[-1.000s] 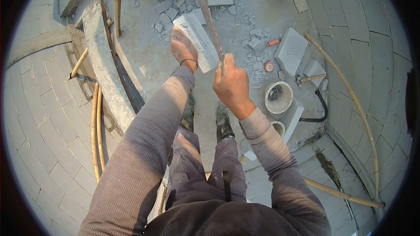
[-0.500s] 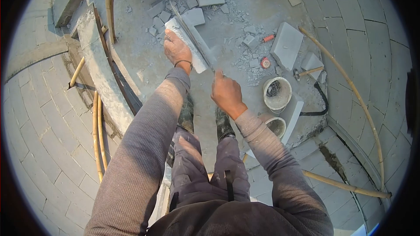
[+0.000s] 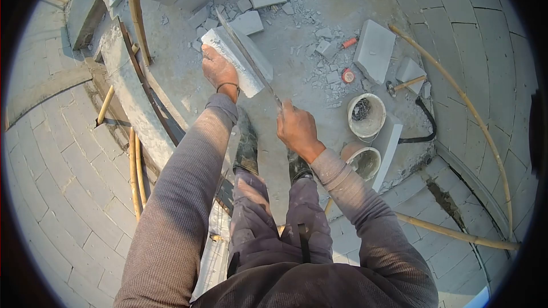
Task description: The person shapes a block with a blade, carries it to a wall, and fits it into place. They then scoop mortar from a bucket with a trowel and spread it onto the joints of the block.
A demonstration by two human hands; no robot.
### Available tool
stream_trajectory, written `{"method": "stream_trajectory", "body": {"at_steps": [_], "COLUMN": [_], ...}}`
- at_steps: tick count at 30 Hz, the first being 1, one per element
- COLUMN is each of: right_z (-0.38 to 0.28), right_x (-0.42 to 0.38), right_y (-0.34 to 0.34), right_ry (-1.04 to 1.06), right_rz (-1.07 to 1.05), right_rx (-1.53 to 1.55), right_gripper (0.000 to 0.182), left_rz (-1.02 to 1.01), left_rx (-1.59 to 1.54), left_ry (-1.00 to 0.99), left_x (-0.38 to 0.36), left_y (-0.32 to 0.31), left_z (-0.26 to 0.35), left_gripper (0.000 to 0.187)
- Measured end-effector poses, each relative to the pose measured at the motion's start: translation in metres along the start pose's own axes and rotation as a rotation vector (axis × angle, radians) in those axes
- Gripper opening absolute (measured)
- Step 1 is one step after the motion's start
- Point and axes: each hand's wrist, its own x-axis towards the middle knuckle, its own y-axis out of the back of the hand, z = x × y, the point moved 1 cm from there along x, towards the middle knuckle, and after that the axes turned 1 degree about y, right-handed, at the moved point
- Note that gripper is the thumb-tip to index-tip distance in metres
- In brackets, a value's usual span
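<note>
My left hand (image 3: 220,69) is closed on the left edge of a pale grey lightweight block (image 3: 258,60), which is tilted and has a rough, whitish near face. In my right hand (image 3: 298,130), the fingers are wrapped round the handle of a long, narrow blade (image 3: 244,51). The handle itself is mostly hidden by the fist. The blade lies lengthwise over the block, its pointed tip reaching past the far end. My boots (image 3: 246,147) stand just below the block.
Broken block pieces (image 3: 248,23) and rubble litter the floor ahead. To the right are a bucket of nails (image 3: 374,115), another bucket (image 3: 368,163), a hammer (image 3: 408,83), a black pry bar (image 3: 425,131) and a large block (image 3: 374,51). Wooden poles (image 3: 137,174) stand left.
My left hand and the block have shifted slightly left and up in view. The right hand has stayed near its place, with the blade still across the block.
</note>
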Motion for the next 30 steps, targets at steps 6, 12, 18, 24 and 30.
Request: {"method": "stream_trajectory", "body": {"at_steps": [6, 12, 18, 24, 30], "right_z": [0.000, -0.013, 0.005, 0.011, 0.025], "right_x": [-0.004, -0.013, 0.006, 0.018, 0.043], "right_y": [-0.005, 0.011, -0.007, 0.029, 0.078], "right_ry": [0.008, 0.046, -0.022, -0.061, -0.184], "right_rz": [0.058, 0.152, -0.037, 0.163, 0.377], "right_rx": [0.047, 0.163, 0.024, 0.538, 0.751], "right_gripper": [0.033, 0.028, 0.024, 0.016, 0.020], "left_rz": [0.020, 0.050, -0.004, 0.050, 0.036], "left_rx": [0.024, 0.013, -0.045, 0.112, -0.035], "left_ry": [0.026, -0.039, -0.024, -0.005, -0.035], "left_x": [-0.008, -0.004, 0.000, -0.010, -0.006], "left_y": [0.005, -0.002, 0.003, 0.004, 0.003], "left_z": [0.002, -0.006, -0.003, 0.010, 0.001], "left_gripper": [0.070, 0.075, 0.080, 0.078, 0.077]}}
